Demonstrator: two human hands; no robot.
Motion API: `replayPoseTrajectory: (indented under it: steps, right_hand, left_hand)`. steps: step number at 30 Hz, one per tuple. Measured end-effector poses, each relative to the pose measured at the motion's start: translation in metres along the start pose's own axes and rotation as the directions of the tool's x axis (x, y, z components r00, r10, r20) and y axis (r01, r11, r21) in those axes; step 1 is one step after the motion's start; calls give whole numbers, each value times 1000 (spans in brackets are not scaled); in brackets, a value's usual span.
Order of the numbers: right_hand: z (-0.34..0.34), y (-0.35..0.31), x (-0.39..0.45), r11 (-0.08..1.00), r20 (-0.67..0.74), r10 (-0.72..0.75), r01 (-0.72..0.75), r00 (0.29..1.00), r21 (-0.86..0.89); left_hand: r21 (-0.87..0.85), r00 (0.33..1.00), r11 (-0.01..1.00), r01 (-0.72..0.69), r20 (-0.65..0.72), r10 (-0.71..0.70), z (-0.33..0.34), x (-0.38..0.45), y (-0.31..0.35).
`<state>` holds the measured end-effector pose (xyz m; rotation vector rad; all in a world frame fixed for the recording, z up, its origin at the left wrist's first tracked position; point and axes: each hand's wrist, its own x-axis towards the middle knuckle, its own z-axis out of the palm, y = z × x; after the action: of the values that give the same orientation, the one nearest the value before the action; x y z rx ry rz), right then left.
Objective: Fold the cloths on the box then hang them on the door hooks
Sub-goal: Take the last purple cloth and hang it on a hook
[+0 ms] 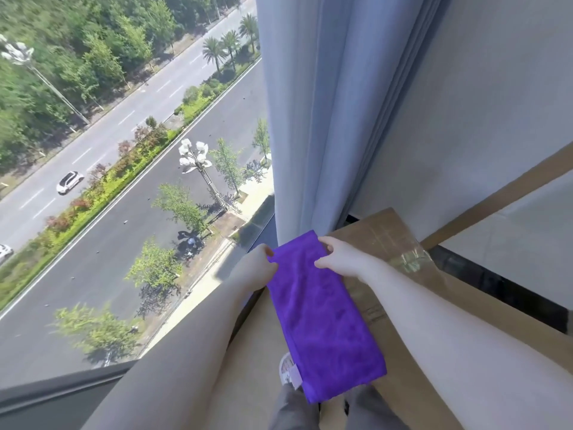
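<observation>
A purple cloth (322,318), folded into a long narrow strip, lies partly on the brown cardboard box (390,234), with its near end hanging over the box's edge toward me. My left hand (257,268) pinches the far left corner of the cloth. My right hand (339,257) grips the far right edge, fingers curled over it. A small white label shows at the cloth's near left corner. No door hooks are in view.
A large window (124,181) fills the left, looking down on a street far below. A pale blue curtain (313,119) hangs just behind the box. A grey wall (480,103) and dark sill are at right. My shoe (286,366) stands on the pale floor.
</observation>
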<state>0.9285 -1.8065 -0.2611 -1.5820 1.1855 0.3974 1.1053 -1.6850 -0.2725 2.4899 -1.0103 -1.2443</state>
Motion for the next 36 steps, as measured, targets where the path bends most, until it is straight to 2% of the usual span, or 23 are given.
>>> replayPoseTrajectory:
  steps: [4,8,15,20,25,30,33,36]
  right_hand:
    - [-2,0,44,981,-43,23,-31,999,-193]
    - [-2,-8,78,939,-44,40,-52,998,-341]
    - [-6,-19,124,893,-14,28,-31,1000,-449]
    - [1,-25,126,930,-10,-64,56,998,-363]
    - [-4,-33,104,952,109,-89,117,990,-282]
    - [-12,-46,70,951,209,-160,208,965,-231]
    - [-17,-54,52,937,250,-184,247,950,-248]
    - [-22,-62,34,910,295,-206,294,933,-291]
  left_hand:
    - [48,998,997,66,-2,-66,3,31,-20]
    - [-7,994,994,111,5,-111,14,58,-32]
    - [-41,990,989,139,27,-138,20,87,-48]
    - [-16,987,987,161,-15,-161,24,85,-48]
    - [32,992,992,124,0,-124,17,71,-36]
    - [-1,998,1000,-30,58,30,6,51,-17]
    - [157,991,980,-126,64,117,-1,34,-4]
    - [282,992,952,-121,63,108,-8,9,7]
